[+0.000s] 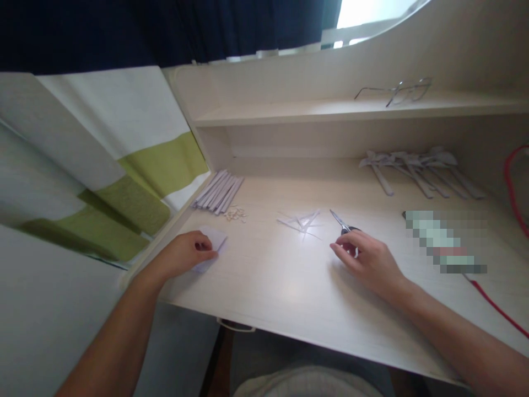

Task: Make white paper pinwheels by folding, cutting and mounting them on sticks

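My left hand [192, 255] is at the left front of the desk, its fingers curled and its thumb pressed at the edge of some white paper pieces [217, 238]. Part of the paper is hidden under this hand. Farther right, my right hand [367, 256] has curled fingers around the dark handles of a pair of scissors [343, 223]; the blades point away and to the left. The fingers cover most of the handles, so the exact grip is unclear. Thin white paper strips [303, 222] lie loosely between the two hands.
Rolled white paper sticks [219, 192] are bundled at the back left, beside small pale bits [235, 214]. White paper shapes with stems [421, 168] lie at the back right. Glasses [407, 92] rest on the shelf [289, 113]. A blurred-out object [444, 242] has a red cord [498, 306].
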{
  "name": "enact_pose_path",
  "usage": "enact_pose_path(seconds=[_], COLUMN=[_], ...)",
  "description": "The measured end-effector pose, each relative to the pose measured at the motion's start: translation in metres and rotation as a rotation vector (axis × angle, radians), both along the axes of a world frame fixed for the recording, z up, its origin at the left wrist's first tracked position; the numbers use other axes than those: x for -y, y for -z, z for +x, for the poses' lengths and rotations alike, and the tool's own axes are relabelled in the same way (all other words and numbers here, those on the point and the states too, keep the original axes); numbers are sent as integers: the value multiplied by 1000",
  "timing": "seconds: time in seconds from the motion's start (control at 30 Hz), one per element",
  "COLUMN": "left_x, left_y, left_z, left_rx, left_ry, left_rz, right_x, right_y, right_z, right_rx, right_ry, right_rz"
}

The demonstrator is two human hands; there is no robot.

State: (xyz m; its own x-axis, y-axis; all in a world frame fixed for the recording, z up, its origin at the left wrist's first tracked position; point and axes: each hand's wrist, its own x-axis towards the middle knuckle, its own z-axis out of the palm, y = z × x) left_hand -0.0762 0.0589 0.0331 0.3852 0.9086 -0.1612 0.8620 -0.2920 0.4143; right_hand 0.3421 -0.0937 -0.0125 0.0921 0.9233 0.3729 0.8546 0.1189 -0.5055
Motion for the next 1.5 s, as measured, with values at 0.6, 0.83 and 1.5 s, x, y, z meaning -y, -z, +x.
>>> enact_pose_path(seconds=[0.6, 0.83, 1.5], left_x=[51, 71, 37], left_y=[-44, -15, 9], left_z=[29, 112, 193], left_rx=[-18, 513, 1042], left_ry=[-72, 536, 4], left_rz=[514, 849, -64], right_x=[2, 11, 13], right_y=[-7, -24, -37], right_z=[-9, -26, -5], right_rx=[-164, -912, -356], right_ry=[-43, -341, -316], right_rz=[-21, -83, 240])
